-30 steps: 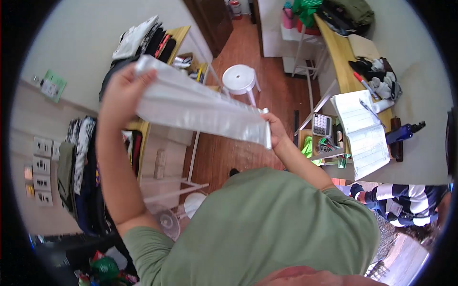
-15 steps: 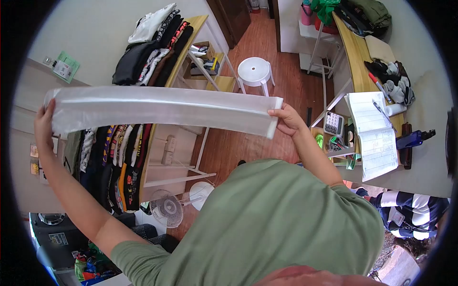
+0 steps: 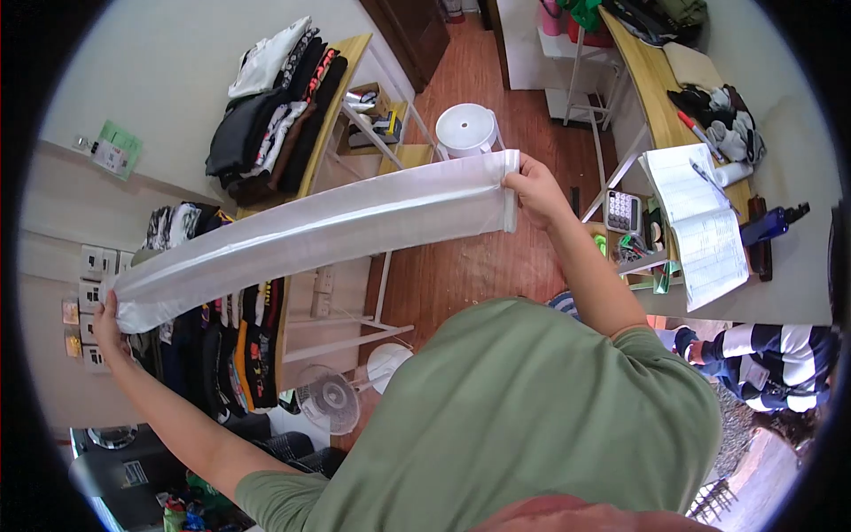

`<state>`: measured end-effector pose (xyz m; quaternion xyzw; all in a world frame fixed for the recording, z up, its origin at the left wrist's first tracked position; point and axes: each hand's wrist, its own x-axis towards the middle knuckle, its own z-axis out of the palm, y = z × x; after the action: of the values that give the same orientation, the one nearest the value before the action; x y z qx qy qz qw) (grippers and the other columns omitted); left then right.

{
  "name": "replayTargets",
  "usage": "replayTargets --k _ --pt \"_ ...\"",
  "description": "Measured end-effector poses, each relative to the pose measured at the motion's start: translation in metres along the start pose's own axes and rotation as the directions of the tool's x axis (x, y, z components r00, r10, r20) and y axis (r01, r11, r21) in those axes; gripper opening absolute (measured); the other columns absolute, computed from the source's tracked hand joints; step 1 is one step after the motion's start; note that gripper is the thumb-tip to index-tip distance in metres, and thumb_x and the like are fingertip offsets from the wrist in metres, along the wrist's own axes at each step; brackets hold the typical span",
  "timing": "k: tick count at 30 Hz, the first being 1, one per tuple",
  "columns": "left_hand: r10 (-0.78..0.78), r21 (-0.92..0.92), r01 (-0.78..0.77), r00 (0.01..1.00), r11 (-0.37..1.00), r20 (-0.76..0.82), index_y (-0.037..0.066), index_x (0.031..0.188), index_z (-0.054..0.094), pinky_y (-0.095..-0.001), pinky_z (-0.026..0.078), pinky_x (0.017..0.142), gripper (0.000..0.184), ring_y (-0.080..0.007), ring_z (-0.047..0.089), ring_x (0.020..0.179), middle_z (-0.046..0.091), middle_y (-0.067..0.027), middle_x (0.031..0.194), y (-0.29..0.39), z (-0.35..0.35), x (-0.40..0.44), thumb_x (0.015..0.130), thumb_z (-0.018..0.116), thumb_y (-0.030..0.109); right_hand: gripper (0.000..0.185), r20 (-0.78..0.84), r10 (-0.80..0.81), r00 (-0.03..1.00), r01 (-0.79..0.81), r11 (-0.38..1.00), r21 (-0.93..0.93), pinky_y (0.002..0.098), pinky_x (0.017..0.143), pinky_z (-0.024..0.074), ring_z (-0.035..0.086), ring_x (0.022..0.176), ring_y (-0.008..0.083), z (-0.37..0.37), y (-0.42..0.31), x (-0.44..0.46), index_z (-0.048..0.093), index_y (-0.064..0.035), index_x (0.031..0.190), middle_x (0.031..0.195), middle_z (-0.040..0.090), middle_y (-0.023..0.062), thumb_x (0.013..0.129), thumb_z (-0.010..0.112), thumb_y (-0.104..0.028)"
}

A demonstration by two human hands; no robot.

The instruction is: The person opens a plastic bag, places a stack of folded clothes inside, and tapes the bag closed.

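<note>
A long, whitish, translucent plastic strip is stretched in the air between my hands, sloping down to the left. Its lower left end is pinched in my left hand, in front of the folded clothes. At the upper right, my right hand grips the other end, which has a straight, folded-looking edge. Both hands are closed on the plastic. Part of the shelf and the clothes behind it are hidden by the strip.
Folded clothes lie on a wooden shelf at the left. Beyond the strip stands a white stool. An open notebook rests on the right-hand desk. A fan is at lower left. A person in striped sleeves is at lower right.
From partly gathered between my hands, the plastic was pulled out to full length. Since then my left hand has dropped lower, my right hand has risen slightly, and the strip now slants.
</note>
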<state>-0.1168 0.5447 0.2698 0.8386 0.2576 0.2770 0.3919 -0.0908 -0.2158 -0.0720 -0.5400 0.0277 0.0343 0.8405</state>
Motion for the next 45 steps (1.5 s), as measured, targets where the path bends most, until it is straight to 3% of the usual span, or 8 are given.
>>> replayTargets --k 17,29,32,34,36,38,42,45 --pt "-0.004 0.003 0.005 0.995 1.000 -0.097 -0.002 0.134 0.046 -0.0369 0.053 0.080 0.067 -0.0249 0.064 0.097 0.059 -0.0143 0.121 -0.038 -0.034 0.005 0.090 0.064 0.045 0.029 -0.043 -0.282 0.959 0.269 0.945 -0.184 0.0290 0.085 0.0467 0.058 0.095 0.0125 0.042 -0.004 -0.012 0.055 0.0037 0.117 0.106 0.063 0.0075 0.093 0.054 -0.011" --pt "-0.102 -0.771 -0.022 0.988 0.637 -0.113 -0.001 0.132 0.046 -0.0461 0.046 0.099 0.047 -0.0296 0.056 0.115 0.056 -0.0147 0.128 -0.038 -0.014 0.015 0.098 0.050 0.032 0.022 -0.194 -0.477 0.857 0.263 0.729 -0.632 0.0346 0.080 0.0497 0.065 0.087 0.0230 0.055 -0.042 -0.032 0.061 -0.0013 0.110 0.096 0.066 0.0180 0.093 0.055 -0.014" --pt "0.303 -0.222 -0.509 0.750 0.831 -0.588 -0.003 0.124 0.055 -0.0410 0.048 0.095 0.037 -0.0286 0.059 0.109 0.059 -0.0167 0.122 -0.020 0.044 -0.057 0.092 0.049 0.016 0.018 0.187 -0.715 0.674 0.603 0.385 -0.699 0.0330 0.074 0.0490 0.062 0.081 0.0175 0.075 -0.010 -0.046 0.061 -0.0022 0.105 0.090 0.065 0.0128 0.094 0.056 -0.015" --pt "0.592 0.310 -0.559 0.438 0.769 -0.676 -0.004 0.119 0.059 -0.0389 0.050 0.090 0.034 -0.0285 0.062 0.102 0.060 -0.0186 0.118 -0.026 0.045 -0.091 0.090 0.049 0.011 0.019 0.113 -0.508 0.854 0.440 0.589 -0.678 0.0347 0.074 0.0498 0.065 0.086 0.0225 0.058 0.004 -0.061 0.061 -0.0017 0.106 0.092 0.066 0.0150 0.095 0.054 -0.016" --pt "0.174 0.088 -0.184 0.531 0.979 -0.829 -0.006 0.117 0.060 -0.0403 0.052 0.086 0.035 -0.0304 0.063 0.100 0.061 -0.0210 0.115 -0.015 0.007 -0.139 0.091 0.047 0.014 0.023 -0.392 -0.350 0.851 -0.056 0.681 -0.730 0.0413 0.082 0.0511 0.067 0.095 0.0327 -0.017 0.005 -0.049 0.063 -0.0056 0.111 0.098 0.068 0.0190 0.095 0.050 -0.016" --pt "0.201 0.135 -0.169 0.479 0.976 -0.855 -0.010 0.117 0.059 -0.0445 0.051 0.087 0.043 -0.0348 0.063 0.098 0.059 -0.0274 0.118 -0.036 -0.015 -0.160 0.094 0.048 0.025 0.024 -0.353 -0.413 0.839 0.029 0.683 -0.730 0.0422 0.082 0.0506 0.067 0.096 0.0334 -0.047 0.043 -0.037 0.063 -0.0054 0.111 0.099 0.068 0.0202 0.096 0.050 -0.018" --pt "0.114 -0.379 -0.421 0.779 0.824 -0.617 -0.005 0.109 0.063 -0.0429 0.047 0.094 0.032 -0.0333 0.060 0.100 0.062 -0.0217 0.109 0.031 0.100 -0.222 0.089 0.056 0.019 0.026 -0.023 -0.231 0.973 0.097 0.496 -0.863 0.0488 0.077 0.0487 0.063 0.090 0.0426 -0.011 0.015 -0.077 0.061 -0.0052 0.105 0.096 0.066 0.0248 0.091 0.059 -0.027" --pt "0.698 -0.279 -0.639 0.657 0.717 0.287 0.001 0.091 0.062 -0.0367 0.045 0.083 0.013 -0.0224 0.058 0.091 0.062 -0.0124 0.092 0.031 0.199 -0.303 0.089 0.054 0.011 0.018 0.003 -0.366 0.931 0.111 0.274 -0.955 0.0500 0.075 0.0498 0.064 0.087 0.0412 -0.026 -0.063 -0.090 0.060 -0.0051 0.099 0.090 0.066 0.0232 0.087 0.058 -0.018"
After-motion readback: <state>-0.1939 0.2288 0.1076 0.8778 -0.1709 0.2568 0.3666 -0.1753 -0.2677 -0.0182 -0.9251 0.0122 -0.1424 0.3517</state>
